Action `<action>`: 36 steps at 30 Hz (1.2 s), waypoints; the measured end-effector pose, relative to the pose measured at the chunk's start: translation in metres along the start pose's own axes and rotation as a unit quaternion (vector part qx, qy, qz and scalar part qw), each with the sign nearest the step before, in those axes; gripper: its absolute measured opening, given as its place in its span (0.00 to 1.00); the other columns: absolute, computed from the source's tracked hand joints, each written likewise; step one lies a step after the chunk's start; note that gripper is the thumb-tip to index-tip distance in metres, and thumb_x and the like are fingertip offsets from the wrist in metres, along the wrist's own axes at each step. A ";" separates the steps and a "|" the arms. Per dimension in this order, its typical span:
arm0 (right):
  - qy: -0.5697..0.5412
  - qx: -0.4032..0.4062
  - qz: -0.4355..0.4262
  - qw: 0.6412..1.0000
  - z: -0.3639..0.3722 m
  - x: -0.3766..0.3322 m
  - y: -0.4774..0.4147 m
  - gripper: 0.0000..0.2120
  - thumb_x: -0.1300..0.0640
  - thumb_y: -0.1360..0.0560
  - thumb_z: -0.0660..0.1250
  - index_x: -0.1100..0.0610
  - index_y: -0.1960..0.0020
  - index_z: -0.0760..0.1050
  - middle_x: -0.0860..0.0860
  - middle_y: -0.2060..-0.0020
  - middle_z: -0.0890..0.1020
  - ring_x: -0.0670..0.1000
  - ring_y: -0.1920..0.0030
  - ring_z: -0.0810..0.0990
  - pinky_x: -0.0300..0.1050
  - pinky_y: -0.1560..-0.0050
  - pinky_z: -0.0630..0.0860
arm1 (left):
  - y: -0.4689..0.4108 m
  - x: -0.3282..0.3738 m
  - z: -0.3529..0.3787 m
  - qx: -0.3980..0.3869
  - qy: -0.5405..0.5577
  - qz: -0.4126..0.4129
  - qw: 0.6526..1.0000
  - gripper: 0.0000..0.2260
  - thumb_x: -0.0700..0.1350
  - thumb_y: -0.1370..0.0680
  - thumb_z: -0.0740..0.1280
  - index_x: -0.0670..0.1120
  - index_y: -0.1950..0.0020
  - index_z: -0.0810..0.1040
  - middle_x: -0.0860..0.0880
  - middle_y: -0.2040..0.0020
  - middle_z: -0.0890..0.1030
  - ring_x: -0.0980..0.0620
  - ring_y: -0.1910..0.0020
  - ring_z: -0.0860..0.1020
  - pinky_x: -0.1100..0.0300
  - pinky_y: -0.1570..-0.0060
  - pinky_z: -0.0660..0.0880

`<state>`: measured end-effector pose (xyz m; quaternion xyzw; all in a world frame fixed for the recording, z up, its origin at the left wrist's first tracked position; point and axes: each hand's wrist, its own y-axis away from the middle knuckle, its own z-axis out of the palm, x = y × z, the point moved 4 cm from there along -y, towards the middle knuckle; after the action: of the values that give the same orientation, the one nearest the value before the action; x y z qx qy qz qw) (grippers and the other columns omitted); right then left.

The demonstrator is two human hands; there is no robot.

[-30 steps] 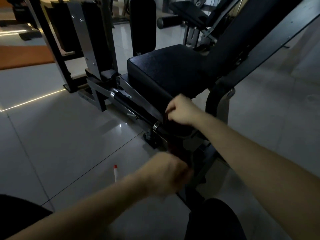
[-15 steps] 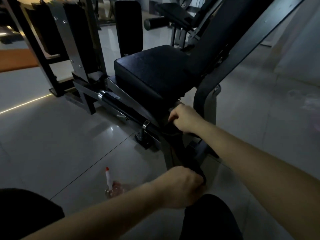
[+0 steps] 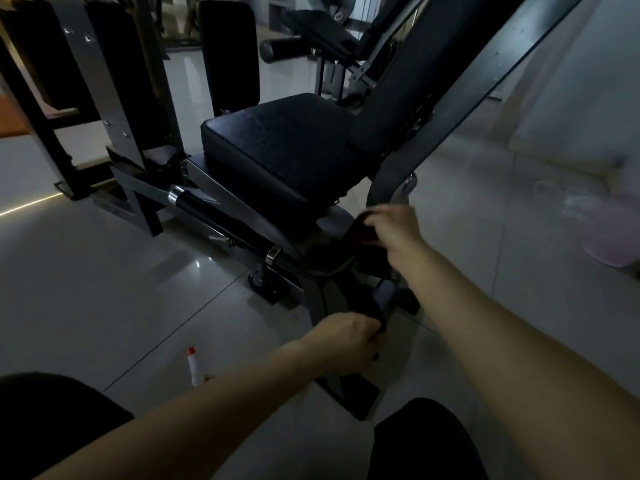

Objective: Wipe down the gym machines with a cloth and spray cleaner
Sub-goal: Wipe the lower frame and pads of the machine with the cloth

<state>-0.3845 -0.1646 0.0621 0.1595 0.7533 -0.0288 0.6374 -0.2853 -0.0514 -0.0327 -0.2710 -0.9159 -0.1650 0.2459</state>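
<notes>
Evidently both hands held one dark cloth [image 3: 371,306] taut against the frame [image 3: 384,181] under the seat [image 3: 284,150], right hand [image 3: 393,233] gripping its top and left hand [image 3: 346,337] its bottom. An uneven pull could slip it free, and the left forearm could topple the bottle [image 3: 194,366] on the floor [image 3: 104,289].

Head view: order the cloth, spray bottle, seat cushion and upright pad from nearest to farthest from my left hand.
1. cloth: its lower end is gripped in the left hand.
2. spray bottle: on the floor, to the hand's left.
3. seat cushion: up on the machine, beyond the hand.
4. upright pad: past the seat's far edge, farthest back.
</notes>
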 end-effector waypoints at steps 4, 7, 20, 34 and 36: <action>-0.223 0.106 0.040 0.968 -0.033 -0.028 -0.021 0.08 0.74 0.23 0.63 0.64 0.55 0.75 0.61 0.53 0.78 0.58 0.54 0.80 0.50 0.59 0.82 | -0.011 -0.034 -0.022 0.112 0.070 -0.109 0.985 0.12 0.53 0.14 0.58 0.47 0.53 0.70 0.40 0.48 0.80 0.40 0.47 0.78 0.54 0.55 0.68; -0.323 0.130 0.076 0.934 -0.061 -0.002 -0.035 0.12 0.73 0.20 0.58 0.66 0.41 0.75 0.62 0.37 0.75 0.61 0.38 0.75 0.52 0.45 0.79 | -0.019 -0.040 -0.022 0.156 0.167 -0.145 0.963 0.13 0.52 0.15 0.59 0.46 0.55 0.69 0.42 0.53 0.78 0.39 0.50 0.77 0.52 0.56 0.67; -0.229 0.094 0.159 0.956 -0.008 0.094 -0.021 0.16 0.59 0.23 0.68 0.64 0.38 0.75 0.56 0.52 0.81 0.55 0.56 0.81 0.46 0.60 0.78 | 0.000 -0.053 -0.037 0.013 0.235 -0.218 0.947 0.12 0.48 0.18 0.64 0.40 0.47 0.81 0.42 0.58 0.85 0.47 0.63 0.82 0.52 0.57 0.82; -0.142 0.127 0.153 0.970 0.032 0.062 -0.060 0.21 0.55 0.14 0.53 0.65 0.25 0.63 0.62 0.27 0.69 0.61 0.27 0.67 0.52 0.28 0.64 | 0.050 -0.119 -0.169 0.339 0.125 -0.263 0.895 0.13 0.52 0.17 0.64 0.44 0.52 0.81 0.45 0.60 0.81 0.49 0.66 0.78 0.55 0.66 0.76; -0.043 0.093 0.130 0.986 0.031 0.055 -0.046 0.22 0.51 0.16 0.57 0.64 0.29 0.70 0.62 0.33 0.76 0.62 0.33 0.75 0.54 0.36 0.73 | 0.054 -0.126 -0.166 0.401 0.067 -0.274 0.872 0.14 0.54 0.18 0.65 0.45 0.57 0.79 0.46 0.63 0.81 0.45 0.64 0.80 0.51 0.62 0.79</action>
<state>-0.3755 -0.2049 -0.0046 0.3134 0.6918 -0.0223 0.6501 -0.1018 -0.1325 0.0454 0.1241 -0.9222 0.1377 0.3393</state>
